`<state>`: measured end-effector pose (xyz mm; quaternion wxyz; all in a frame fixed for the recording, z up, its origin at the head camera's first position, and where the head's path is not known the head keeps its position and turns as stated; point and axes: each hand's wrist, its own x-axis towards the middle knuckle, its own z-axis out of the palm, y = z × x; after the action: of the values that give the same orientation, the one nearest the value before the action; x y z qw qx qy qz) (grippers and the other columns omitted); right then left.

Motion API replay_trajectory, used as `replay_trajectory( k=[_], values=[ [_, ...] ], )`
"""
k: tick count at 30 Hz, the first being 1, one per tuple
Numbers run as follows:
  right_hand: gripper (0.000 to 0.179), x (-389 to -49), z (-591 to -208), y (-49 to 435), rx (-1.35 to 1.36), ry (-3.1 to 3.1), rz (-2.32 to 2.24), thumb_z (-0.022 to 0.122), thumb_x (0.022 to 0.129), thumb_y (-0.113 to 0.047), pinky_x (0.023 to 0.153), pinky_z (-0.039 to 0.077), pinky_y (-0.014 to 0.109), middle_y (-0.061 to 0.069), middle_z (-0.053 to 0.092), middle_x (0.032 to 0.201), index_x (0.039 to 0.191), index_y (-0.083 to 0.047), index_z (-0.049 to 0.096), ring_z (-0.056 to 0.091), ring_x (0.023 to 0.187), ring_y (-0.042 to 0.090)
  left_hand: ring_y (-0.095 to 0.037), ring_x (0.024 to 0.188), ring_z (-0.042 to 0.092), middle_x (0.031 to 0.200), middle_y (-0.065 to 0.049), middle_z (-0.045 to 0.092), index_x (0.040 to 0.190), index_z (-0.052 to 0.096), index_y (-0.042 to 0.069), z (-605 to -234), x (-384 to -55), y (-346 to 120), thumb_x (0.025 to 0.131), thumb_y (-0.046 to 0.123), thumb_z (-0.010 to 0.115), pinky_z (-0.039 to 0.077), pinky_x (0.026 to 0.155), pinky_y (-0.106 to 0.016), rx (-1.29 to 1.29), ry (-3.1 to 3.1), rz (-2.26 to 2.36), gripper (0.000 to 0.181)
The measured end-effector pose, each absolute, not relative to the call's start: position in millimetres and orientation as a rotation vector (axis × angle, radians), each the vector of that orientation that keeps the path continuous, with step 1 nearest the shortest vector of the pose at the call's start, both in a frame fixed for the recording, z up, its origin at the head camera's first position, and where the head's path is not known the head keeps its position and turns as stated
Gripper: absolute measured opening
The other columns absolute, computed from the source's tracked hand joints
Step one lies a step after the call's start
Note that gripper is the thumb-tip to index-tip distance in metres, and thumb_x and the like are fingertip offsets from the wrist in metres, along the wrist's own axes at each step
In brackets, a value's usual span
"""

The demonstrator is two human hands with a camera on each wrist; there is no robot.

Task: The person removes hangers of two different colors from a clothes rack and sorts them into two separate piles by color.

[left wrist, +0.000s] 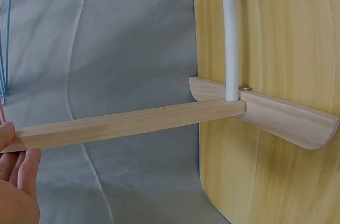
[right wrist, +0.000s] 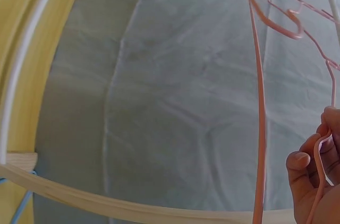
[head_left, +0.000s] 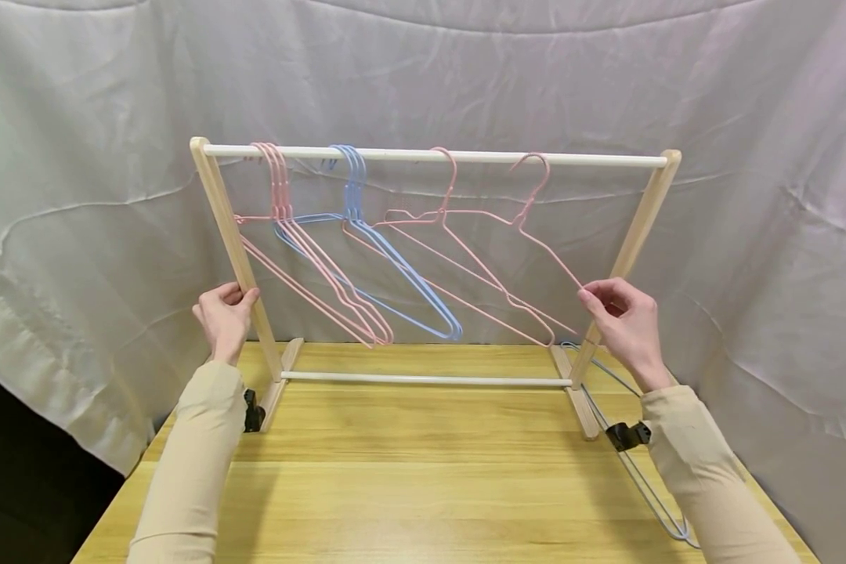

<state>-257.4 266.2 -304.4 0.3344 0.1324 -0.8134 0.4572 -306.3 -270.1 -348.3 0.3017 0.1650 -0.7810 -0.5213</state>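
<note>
A clothes rack with wooden side posts and a white top bar [head_left: 592, 160] stands on the table. My left hand [head_left: 225, 317] grips the left post [head_left: 220, 200] partway up; in the left wrist view, thumb and fingers lie on opposite sides of the post [left wrist: 127, 123]. With my right hand [head_left: 627, 321] I pinch the right shoulder of a pink hanger [head_left: 522, 220], whose hook is at the top bar. Left of it hang another pink hanger [head_left: 444, 213], several blue hangers [head_left: 352, 188] and several pink hangers [head_left: 280, 188].
Blue hangers [head_left: 679, 535] lie on the wooden table [head_left: 409, 486] by the rack's right foot [head_left: 581, 411], partly behind my right forearm. A white lower bar [head_left: 423, 380] joins the posts. Grey cloth [head_left: 423, 70] hangs behind and at both sides.
</note>
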Motion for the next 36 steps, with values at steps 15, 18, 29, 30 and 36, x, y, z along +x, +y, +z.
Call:
replay_trajectory(
  k=[15, 18, 29, 30, 36],
  values=[
    [0.008, -258, -358, 266, 0.358, -2.272, 1.154, 0.071, 0.092, -0.007, 0.059, 0.043, 0.011, -0.005, 0.066, 0.076, 0.096, 0.000, 0.073, 0.052, 0.066, -0.005, -0.026, 0.139, 0.035, 0.120, -0.025, 0.068, 0.120, 0.072, -0.001, -348, -307, -269, 0.093, 0.021, 0.072, 0.026, 0.113, -0.042, 0.446, -2.076, -1.386, 0.035],
    [0.006, -257, -370, 266, 0.373, -2.289, 1.142, 0.073, 0.091, -0.006, 0.059, 0.043, 0.011, 0.009, 0.071, 0.078, 0.094, -0.002, 0.074, 0.052, 0.065, -0.005, -0.026, 0.138, 0.041, 0.118, -0.025, 0.069, 0.119, 0.073, 0.000, -348, -307, -269, 0.093, 0.020, 0.072, 0.030, 0.113, -0.040, 0.442, -2.073, -1.371, 0.033],
    [0.009, -249, -417, 261, 0.376, -2.386, 1.264, 0.072, 0.091, -0.005, 0.060, 0.046, 0.015, 0.012, 0.072, 0.081, 0.097, 0.000, 0.074, 0.054, 0.066, -0.004, -0.029, 0.135, 0.035, 0.122, -0.025, 0.068, 0.121, 0.071, -0.001, -347, -306, -269, 0.093, 0.020, 0.071, 0.027, 0.113, -0.043, 0.450, -2.085, -1.384, 0.035],
    [0.009, -248, -420, 260, 0.379, -2.397, 1.267, 0.072, 0.091, -0.005, 0.060, 0.047, 0.015, 0.012, 0.072, 0.081, 0.097, 0.000, 0.074, 0.055, 0.066, -0.004, -0.029, 0.135, 0.034, 0.122, -0.025, 0.068, 0.121, 0.071, -0.001, -347, -305, -269, 0.093, 0.020, 0.071, 0.027, 0.113, -0.043, 0.452, -2.087, -1.385, 0.035],
    [0.008, -240, -440, 251, 0.417, -2.427, 1.324, 0.072, 0.091, -0.006, 0.062, 0.049, 0.018, 0.015, 0.073, 0.082, 0.096, 0.000, 0.075, 0.057, 0.067, -0.003, -0.028, 0.137, 0.034, 0.122, -0.025, 0.068, 0.121, 0.071, -0.001, -346, -305, -269, 0.093, 0.020, 0.072, 0.027, 0.114, -0.042, 0.454, -2.083, -1.392, 0.035]
  ],
)
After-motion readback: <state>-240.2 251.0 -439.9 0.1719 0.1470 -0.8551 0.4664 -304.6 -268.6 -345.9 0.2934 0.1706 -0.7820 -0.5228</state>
